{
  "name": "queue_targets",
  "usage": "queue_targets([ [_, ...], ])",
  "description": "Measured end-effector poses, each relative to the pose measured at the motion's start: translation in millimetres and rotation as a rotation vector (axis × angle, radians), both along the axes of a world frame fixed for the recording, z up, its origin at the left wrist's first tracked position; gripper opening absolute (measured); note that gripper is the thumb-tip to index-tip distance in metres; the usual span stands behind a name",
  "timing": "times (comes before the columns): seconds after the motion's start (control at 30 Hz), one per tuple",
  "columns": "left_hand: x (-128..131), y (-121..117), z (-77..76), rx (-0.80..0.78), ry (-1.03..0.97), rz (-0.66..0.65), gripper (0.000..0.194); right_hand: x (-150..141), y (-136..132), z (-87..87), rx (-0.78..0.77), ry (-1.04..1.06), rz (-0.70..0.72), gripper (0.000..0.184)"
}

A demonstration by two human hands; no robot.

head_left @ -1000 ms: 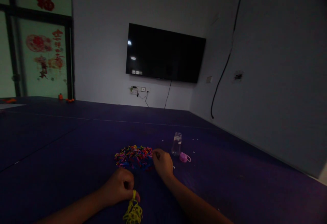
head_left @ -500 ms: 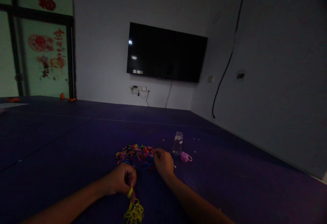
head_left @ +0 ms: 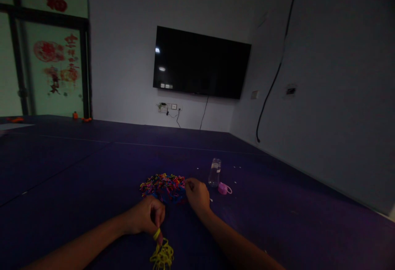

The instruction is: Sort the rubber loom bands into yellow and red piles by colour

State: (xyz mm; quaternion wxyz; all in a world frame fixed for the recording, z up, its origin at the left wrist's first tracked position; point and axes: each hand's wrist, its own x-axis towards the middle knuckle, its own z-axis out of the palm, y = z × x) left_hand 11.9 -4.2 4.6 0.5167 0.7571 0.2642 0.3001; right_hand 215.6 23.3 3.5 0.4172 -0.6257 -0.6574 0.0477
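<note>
A heap of small multicoloured rubber bands (head_left: 162, 185) lies on the dark purple surface in front of me. My left hand (head_left: 147, 215) is closed at the near left side of the heap, fingers curled down. A yellow band wraps one of its fingers, and a loose bunch of yellow rubber bands (head_left: 162, 255) hangs or lies just below that fingertip. At the heap's right edge is my right hand (head_left: 197, 195), with thumb and fingertips pinched together against the bands. Whatever sits in that pinch is too small to make out.
Right of my right hand stands a clear bottle (head_left: 214, 172) without its cap, beside a pink lid with a loop (head_left: 224, 188). Small white scraps are scattered around them. Orange objects (head_left: 87, 119) lie far left, near the door. A television (head_left: 202, 62) hangs on the wall.
Almost nothing differs. My left hand has shifted very slightly, and the right hand keeps its place at the heap's edge.
</note>
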Motion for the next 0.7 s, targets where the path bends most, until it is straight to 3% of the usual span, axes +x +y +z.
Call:
queue_targets([
  [0.7, -3.8, 3.0, 4.6, 0.019, 0.061, -0.112, 0.035, 0.3, 0.5, -1.6, 0.017, 0.017, 0.011, 0.023],
])
